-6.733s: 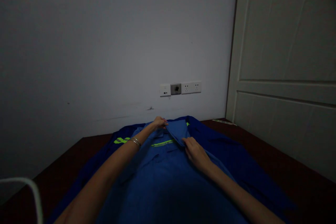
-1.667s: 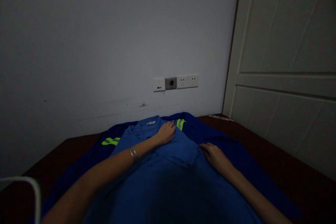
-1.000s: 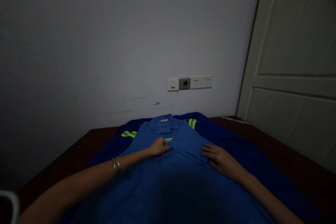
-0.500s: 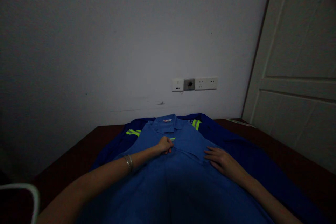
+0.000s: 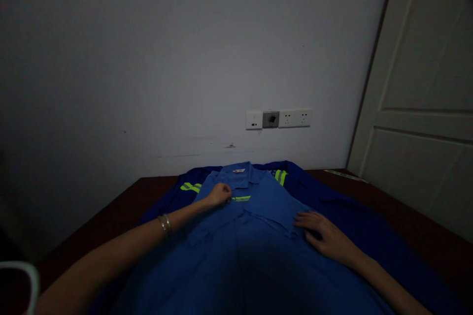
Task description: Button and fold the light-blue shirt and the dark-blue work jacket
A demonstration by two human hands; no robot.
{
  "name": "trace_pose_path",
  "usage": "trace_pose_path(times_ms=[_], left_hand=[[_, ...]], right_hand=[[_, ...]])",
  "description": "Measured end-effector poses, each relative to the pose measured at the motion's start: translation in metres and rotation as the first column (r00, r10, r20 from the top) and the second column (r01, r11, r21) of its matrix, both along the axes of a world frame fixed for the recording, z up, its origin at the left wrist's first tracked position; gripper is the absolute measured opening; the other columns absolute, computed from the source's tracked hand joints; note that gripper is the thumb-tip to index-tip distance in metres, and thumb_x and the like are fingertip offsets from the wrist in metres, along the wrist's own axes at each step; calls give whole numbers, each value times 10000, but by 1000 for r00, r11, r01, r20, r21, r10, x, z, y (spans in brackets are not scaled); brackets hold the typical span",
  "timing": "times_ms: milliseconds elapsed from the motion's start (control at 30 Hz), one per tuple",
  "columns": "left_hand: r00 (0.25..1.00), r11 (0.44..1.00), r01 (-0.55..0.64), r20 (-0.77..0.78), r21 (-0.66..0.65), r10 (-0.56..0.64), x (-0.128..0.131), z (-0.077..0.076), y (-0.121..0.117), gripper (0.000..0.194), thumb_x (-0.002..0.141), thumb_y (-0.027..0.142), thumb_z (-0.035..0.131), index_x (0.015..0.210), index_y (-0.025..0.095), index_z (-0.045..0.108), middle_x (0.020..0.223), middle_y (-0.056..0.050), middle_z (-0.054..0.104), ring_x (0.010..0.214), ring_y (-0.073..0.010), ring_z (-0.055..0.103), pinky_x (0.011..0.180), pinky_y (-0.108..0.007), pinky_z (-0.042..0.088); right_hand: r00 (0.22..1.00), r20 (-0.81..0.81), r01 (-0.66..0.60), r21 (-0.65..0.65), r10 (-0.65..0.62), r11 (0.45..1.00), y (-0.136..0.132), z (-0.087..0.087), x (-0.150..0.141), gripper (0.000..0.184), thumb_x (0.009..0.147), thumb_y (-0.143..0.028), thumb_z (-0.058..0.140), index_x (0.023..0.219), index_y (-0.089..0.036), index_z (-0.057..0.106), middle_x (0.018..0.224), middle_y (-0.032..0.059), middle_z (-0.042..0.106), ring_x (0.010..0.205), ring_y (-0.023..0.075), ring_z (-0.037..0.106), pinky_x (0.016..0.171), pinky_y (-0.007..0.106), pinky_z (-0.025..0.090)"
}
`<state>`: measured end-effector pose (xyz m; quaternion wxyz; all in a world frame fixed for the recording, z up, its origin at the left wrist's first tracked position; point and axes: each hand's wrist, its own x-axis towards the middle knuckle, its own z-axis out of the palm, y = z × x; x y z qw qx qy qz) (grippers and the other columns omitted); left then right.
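Against the pale wall (image 5: 185, 69), on dark red table (image 5: 121, 206), our light blue shirt (image 5: 221, 256) lies over a darker blue garment (image 5: 351, 211). Our left hand (image 5: 217, 195) curls near its collar (image 5: 254, 175), pinching we cannot tell; our right hand (image 5: 328, 238) touches it, fingers slightly spread.

Left arm: silver-toned bracelet (image 5: 164, 225) worn just above my left hand (image 5: 220, 194). It reads as two narrow, curved metal bands side by side, with a dull shine; surface pattern too small and dim to resolve. My left forearm (image 5: 121, 251) is bare and slender, tapering toward the wrist. Right arm: my right hand (image 5: 325, 236) and right forearm (image 5: 384, 280) are bare, the forearm similarly slim. Fingers slender on both sides; nail details unclear in low light.
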<state>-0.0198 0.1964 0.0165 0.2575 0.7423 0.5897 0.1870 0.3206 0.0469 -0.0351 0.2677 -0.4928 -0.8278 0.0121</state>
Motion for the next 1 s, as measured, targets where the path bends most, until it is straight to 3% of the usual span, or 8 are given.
trace_pose_path(times_ms=[167,267,400,533,633,767,1000], left_hand=[[978,967,-195,-37,162,203,-58,24,49,164,759,157,505,815,90,643,695,-34,635,519,-80,530,464,-157,360],[964,953,-246,-56,179,260,-79,27,72,173,774,197,525,786,90,660,674,-40,636,563,-94,553,490,-156,364],[960,953,-254,-80,165,270,-78,21,94,259,814,294,510,842,95,674,698,-47,648,591,-106,571,498,-161,374],[957,960,-238,-134,146,258,-67,14,106,325,784,399,544,779,105,681,694,-53,653,631,-130,594,516,-173,394],[947,961,-239,-186,141,263,-65,10,109,283,741,384,592,741,115,678,725,-63,664,672,-153,612,545,-189,413],[937,963,-234,-234,132,260,-69,5,109,186,725,291,605,744,120,678,784,-74,677,718,-160,630,557,-186,420],[907,963,-229,-328,141,264,-81,3,117,159,737,230,573,814,129,669,856,-81,688,776,-159,643,579,-175,435]], right_hand=[[998,-56,7,-38,-9,999,12,17,0,309,832,-276,440,1038,-219,663,1088,56,652,1088,216,549,1012,429,348],[998,-66,2,-105,-9,995,27,30,-17,329,831,-244,406,1042,-208,656,1088,60,646,1046,199,567,957,374,401],[998,-35,-49,-158,44,986,48,42,-71,349,823,-209,393,1069,-185,640,1092,76,637,1033,191,567,932,327,402],[994,52,-85,-242,101,967,66,46,-139,343,834,-218,403,1085,-152,627,1085,118,627,1047,213,552,896,298,396],[994,100,-18,-253,44,967,78,43,-177,350,857,-230,387,1130,-150,591,1073,135,617,1024,214,558,868,291,394],[990,128,88,-279,-53,956,92,37,-200,343,853,-241,412,1144,-132,558,1072,158,604,990,232,574,821,310,411],[996,-86,-45,-385,12,922,103,34,-214,417,806,-170,465,1218,-121,510,1076,126,628,997,196,579,812,256,406]])
